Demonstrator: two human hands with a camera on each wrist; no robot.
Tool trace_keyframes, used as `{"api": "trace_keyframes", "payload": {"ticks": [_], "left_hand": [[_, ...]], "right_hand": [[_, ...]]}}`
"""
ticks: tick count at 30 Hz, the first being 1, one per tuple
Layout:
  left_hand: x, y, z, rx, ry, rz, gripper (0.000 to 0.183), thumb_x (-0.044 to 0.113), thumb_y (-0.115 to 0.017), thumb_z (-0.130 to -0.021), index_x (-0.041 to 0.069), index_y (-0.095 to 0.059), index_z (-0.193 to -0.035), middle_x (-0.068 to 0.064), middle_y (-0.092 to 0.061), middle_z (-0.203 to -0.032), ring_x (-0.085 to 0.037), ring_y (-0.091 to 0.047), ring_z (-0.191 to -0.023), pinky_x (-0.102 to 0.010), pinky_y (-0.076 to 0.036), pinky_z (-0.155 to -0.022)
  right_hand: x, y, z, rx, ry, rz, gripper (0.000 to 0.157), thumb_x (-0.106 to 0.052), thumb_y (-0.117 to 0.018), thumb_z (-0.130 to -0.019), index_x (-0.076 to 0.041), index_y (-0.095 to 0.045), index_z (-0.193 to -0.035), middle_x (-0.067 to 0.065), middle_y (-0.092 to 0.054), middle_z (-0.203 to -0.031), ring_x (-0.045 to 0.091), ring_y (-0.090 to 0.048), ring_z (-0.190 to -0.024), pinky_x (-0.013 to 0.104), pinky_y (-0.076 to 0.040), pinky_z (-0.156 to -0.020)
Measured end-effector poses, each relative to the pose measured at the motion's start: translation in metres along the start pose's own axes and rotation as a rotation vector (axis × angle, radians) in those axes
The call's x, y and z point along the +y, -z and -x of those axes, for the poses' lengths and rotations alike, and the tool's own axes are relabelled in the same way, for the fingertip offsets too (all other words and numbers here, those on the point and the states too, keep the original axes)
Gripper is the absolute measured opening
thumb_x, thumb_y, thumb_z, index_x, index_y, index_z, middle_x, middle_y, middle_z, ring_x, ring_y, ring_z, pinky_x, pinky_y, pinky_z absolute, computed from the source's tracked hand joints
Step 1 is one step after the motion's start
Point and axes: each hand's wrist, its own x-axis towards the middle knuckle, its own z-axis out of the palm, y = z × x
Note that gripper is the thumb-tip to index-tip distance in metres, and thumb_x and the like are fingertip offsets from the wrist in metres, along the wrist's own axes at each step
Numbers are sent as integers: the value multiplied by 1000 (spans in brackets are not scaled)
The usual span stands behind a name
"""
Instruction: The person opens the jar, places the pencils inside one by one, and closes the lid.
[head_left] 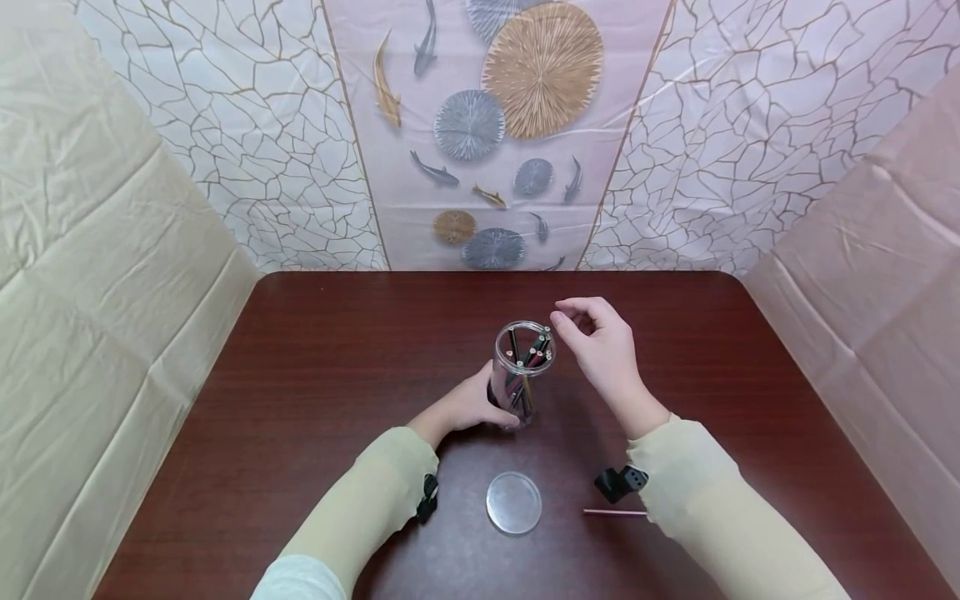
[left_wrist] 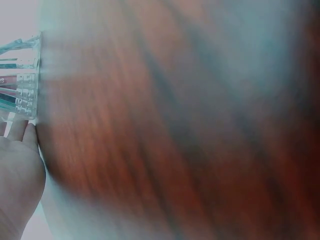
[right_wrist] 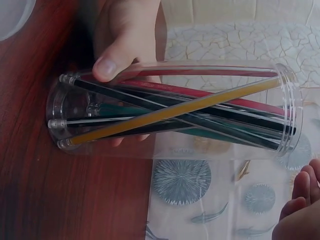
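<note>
A clear cylindrical jar stands upright on the table, holding several pencils in black, red, green and yellow. Low on its side, my left hand grips it, with the thumb across the front. In the right wrist view that thumb lies on the jar wall near the base, and a yellow pencil slants across the others. My right hand hovers just right of the jar's open rim, fingers loosely bent and nothing visible between them. A round clear lid lies flat in front of the jar.
A thin pinkish pencil lies on the dark red table, partly behind the right sleeve. Each wrist carries a small black camera. A patterned curtain hangs behind the table's far edge, with plain cloth walls at both sides.
</note>
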Motion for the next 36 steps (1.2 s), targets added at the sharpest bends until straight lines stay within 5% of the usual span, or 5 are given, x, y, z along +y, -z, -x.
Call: {"api": "trace_keyframes", "payload": {"ticks": [8, 23, 27, 36], "left_hand": [[2, -1, 1, -3, 22, -7, 92, 25, -85, -64, 23, -32, -139, 4, -55, -124, -11, -49, -114, -33, -36, -97], [3, -1, 2, 0, 15, -4, 93, 26, -85, -64, 26, -31, -140, 3, -57, -123, -12, -50, -114, -34, -36, -98], [2, -1, 2, -1, 14, 5, 93, 25, -85, -65, 25, -31, -140, 3, -57, -123, -12, -50, -114, -34, -36, -98], [1, -1, 0, -2, 0, 3, 91, 22, -85, -65, 23, -32, -139, 3, -57, -123, -11, -50, -114, -33, -36, -98]], "right_hand": [[50, 2, -2, 26, 20, 8, 14, -9, -67, -86, -1, -70, -97, 6, -60, -85, 5, -48, -73, 15, -38, -64], [89, 32, 25, -17, -42, 125, 17, -15, -68, -86, -6, -70, -100, 2, -62, -92, 4, -50, -77, 15, -39, -67], [98, 38, 33, -97, -3, 168, 20, -14, -70, -85, -7, -70, -103, 1, -63, -95, 6, -51, -78, 16, -40, -67], [128, 59, 60, -418, 163, 348, 34, -22, -75, -79, -10, -69, -111, 0, -62, -106, 20, -52, -101, 37, -42, -83]]}}
